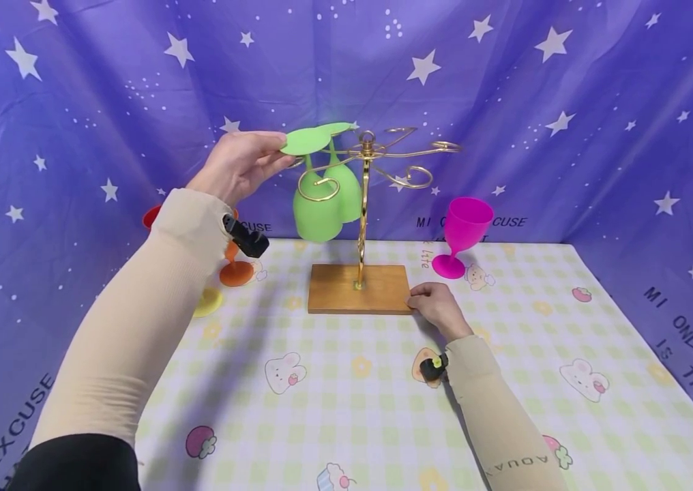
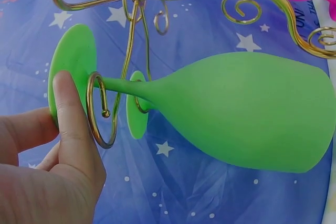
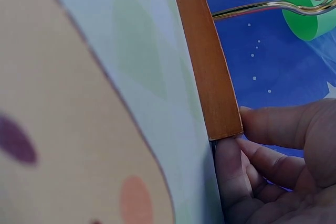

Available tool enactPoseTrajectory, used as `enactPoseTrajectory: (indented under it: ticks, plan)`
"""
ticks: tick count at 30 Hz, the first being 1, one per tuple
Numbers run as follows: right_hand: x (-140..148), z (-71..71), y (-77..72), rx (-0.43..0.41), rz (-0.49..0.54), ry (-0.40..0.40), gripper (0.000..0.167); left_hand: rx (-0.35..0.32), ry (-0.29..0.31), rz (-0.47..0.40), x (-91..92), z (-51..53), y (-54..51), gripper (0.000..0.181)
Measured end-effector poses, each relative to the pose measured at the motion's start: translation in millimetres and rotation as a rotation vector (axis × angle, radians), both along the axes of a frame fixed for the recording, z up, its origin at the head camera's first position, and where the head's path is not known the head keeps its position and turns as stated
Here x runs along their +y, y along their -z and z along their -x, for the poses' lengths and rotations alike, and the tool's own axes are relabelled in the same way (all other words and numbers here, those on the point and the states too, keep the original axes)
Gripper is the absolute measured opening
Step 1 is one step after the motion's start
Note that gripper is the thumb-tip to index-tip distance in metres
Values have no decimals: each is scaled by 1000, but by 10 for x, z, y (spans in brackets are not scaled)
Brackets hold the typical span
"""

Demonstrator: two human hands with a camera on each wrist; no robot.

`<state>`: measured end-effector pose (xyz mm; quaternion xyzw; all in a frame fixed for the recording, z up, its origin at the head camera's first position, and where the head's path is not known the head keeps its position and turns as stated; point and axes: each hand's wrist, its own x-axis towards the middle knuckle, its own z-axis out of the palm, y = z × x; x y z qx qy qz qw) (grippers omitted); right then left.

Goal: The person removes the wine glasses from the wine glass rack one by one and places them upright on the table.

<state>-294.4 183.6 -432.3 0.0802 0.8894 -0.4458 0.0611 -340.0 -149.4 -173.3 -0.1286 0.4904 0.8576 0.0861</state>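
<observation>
Two green goblets hang upside down from the left arms of a gold metal rack [image 1: 363,225]. On the nearer goblet [image 1: 316,215], my left hand [image 1: 239,162] pinches the round foot between thumb and fingers. Its stem [image 2: 123,85] passes through a curled hook in the left wrist view. The farther green goblet [image 1: 349,192] hangs close behind, partly covered. My right hand [image 1: 440,308] grips the right end of the rack's wooden base [image 1: 346,290], with fingertips at the corner of the wood [image 3: 210,72] in the right wrist view.
A magenta goblet [image 1: 468,221] stands upright at the back right. At the left, partly behind my left arm, are an orange goblet [image 1: 237,274], a yellow foot [image 1: 208,301] and a red rim [image 1: 151,217]. Starry purple cloth [image 1: 598,157] hangs behind the checkered table [image 1: 359,409].
</observation>
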Motion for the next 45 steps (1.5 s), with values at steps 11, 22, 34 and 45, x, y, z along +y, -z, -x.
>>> enactPoseTrajectory:
  ticks: [11,22,34,45]
  plan:
    - [-1,-12,-3,8,13,-1,25,57,46,-42,27,-48,12,28]
    - [-1,-9,-5,6,4,2,25,79,66,-61,-42,-152,46,24]
    - [-17,-8,-3,4,12,0,25,127,155,-53,-192,-235,169,24]
    - [-17,-4,2,8,23,0,25,129,173,-99,-324,-303,305,22]
